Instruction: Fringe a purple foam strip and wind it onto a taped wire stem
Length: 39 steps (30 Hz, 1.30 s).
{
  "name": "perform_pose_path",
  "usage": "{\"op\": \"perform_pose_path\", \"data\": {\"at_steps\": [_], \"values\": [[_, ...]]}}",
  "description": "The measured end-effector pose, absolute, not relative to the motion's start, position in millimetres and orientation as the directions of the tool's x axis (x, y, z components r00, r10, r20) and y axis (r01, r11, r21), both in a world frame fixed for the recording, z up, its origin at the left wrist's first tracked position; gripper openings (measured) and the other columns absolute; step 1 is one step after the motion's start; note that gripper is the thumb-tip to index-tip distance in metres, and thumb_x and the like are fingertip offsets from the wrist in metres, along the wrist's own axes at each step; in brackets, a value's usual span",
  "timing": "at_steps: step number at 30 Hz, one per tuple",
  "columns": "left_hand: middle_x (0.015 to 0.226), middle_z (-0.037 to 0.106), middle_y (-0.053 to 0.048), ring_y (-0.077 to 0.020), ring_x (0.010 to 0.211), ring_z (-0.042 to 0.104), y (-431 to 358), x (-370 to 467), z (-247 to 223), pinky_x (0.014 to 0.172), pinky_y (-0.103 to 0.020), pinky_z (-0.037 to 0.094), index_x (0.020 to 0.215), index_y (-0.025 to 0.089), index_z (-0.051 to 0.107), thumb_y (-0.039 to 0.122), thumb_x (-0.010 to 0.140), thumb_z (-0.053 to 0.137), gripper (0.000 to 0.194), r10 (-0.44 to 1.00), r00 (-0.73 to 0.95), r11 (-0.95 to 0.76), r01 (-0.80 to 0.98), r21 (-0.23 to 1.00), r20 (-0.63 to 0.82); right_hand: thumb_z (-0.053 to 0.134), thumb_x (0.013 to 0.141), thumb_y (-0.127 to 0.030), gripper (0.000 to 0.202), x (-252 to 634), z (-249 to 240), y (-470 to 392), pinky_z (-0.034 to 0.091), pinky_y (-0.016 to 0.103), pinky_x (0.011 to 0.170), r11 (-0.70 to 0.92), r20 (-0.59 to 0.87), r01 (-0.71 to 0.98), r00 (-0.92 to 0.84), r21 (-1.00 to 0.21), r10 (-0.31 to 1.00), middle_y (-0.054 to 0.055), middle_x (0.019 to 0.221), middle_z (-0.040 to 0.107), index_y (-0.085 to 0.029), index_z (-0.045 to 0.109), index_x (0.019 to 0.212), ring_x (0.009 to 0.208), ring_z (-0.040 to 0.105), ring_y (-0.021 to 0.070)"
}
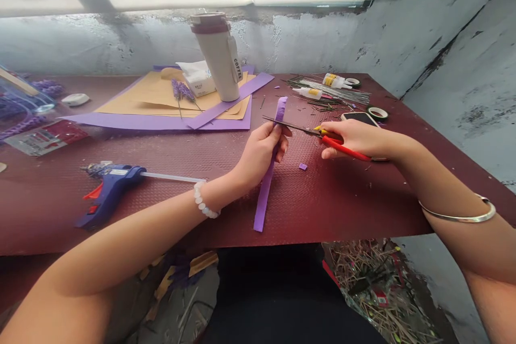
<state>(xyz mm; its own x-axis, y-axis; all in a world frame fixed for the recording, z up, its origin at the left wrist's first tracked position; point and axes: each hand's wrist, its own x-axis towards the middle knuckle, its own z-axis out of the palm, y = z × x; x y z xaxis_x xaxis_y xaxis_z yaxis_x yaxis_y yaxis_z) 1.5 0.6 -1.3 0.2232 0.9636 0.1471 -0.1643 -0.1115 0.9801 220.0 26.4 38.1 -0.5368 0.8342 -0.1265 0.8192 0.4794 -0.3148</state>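
My left hand pinches a long purple paper strip near its upper end, above the middle of the table. The strip's top edge shows a row of fine cuts and curls a little. In my right hand is a pair of scissors with red and yellow handles. Their blades cross the strip just above my left fingers and look slightly apart. A small purple scrap lies on the table below the blades.
A glue gun lies at left. Behind stand a coffee cup and tissue pack by brown and purple sheets. Glue bottles, wires, green tape and a phone lie at right.
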Motion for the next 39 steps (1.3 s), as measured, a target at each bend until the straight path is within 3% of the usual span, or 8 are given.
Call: {"op": "perform_pose_path", "data": {"at_steps": [5,11,16,20,23,31,39], "values": [[0.054,0.05,0.006,-0.0034,0.04,0.043,1,2,-2,0.044,-0.017,0.035,0.075,0.014,0.054,0.01,0.1,0.038,0.03,0.969,0.193,-0.124,-0.162,0.979,0.154,0.061,0.067,-0.073,0.058,219,40,25,0.038,0.032,0.067,0.465,-0.069,0.848,-0.495,-0.253,0.866,0.008,0.087,0.063,-0.02,0.054,0.091,0.076,0.056,0.023],[0.054,0.049,0.006,-0.0035,0.04,0.043,2,3,-2,0.044,-0.018,0.035,0.075,0.015,0.053,0.01,0.1,0.037,0.03,0.971,0.193,-0.115,-0.129,0.985,0.139,0.06,0.071,-0.069,0.059,221,35,28,0.041,0.034,0.07,0.531,0.041,0.832,-0.532,-0.161,0.846,0.013,0.098,0.066,-0.019,0.06,0.103,0.086,0.059,0.0271],[0.054,0.049,0.006,-0.0035,0.04,0.043,1,3,-1,0.044,-0.018,0.035,0.075,0.015,0.054,0.009,0.099,0.037,0.03,0.973,0.188,-0.114,-0.106,0.988,0.133,0.054,0.08,-0.052,0.032,221,34,28,0.037,0.03,0.063,0.58,0.098,0.805,-0.571,-0.129,0.815,0.007,0.079,0.063,-0.02,0.054,0.083,0.068,0.053,0.019],[0.054,0.05,0.006,-0.0033,0.04,0.043,0,4,-1,0.044,-0.017,0.034,0.073,0.015,0.053,0.01,0.099,0.037,0.031,0.967,0.218,-0.11,-0.096,0.989,0.129,0.047,0.081,-0.036,0.021,221,34,28,0.029,0.029,0.057,0.571,0.081,0.816,-0.566,-0.089,0.821,0.0,0.058,0.047,-0.023,0.038,0.066,0.053,0.038,0.013],[0.055,0.051,0.006,-0.0032,0.04,0.043,-1,3,-1,0.043,-0.017,0.034,0.074,0.015,0.053,0.012,0.1,0.038,0.03,0.96,0.243,-0.115,-0.125,0.985,0.142,0.046,0.079,-0.034,0.025,221,35,28,0.027,0.028,0.056,0.574,0.046,0.809,-0.573,-0.123,0.818,-0.003,0.053,0.04,-0.023,0.033,0.061,0.051,0.033,0.0116],[0.056,0.052,0.006,-0.0038,0.04,0.044,-4,2,1,0.043,-0.017,0.035,0.079,0.016,0.055,0.014,0.1,0.038,0.026,0.935,0.312,-0.113,-0.193,0.975,0.17,0.049,0.072,-0.028,0.019,224,39,24,0.028,0.027,0.054,0.529,-0.055,0.769,-0.583,-0.358,0.81,-0.005,0.054,0.033,-0.021,0.037,0.059,0.054,0.031,0.0105],[0.053,0.052,0.005,-0.0042,0.04,0.043,-3,1,1,0.042,-0.017,0.035,0.07,0.016,0.052,0.014,0.1,0.038,0.033,0.941,0.303,-0.098,-0.188,0.977,0.153,0.048,0.072,-0.028,0.019,224,44,22,0.026,0.028,0.052,0.481,-0.134,0.792,-0.56,-0.376,0.818,-0.004,0.056,0.031,-0.022,0.036,0.059,0.055,0.03,0.0107]]}}
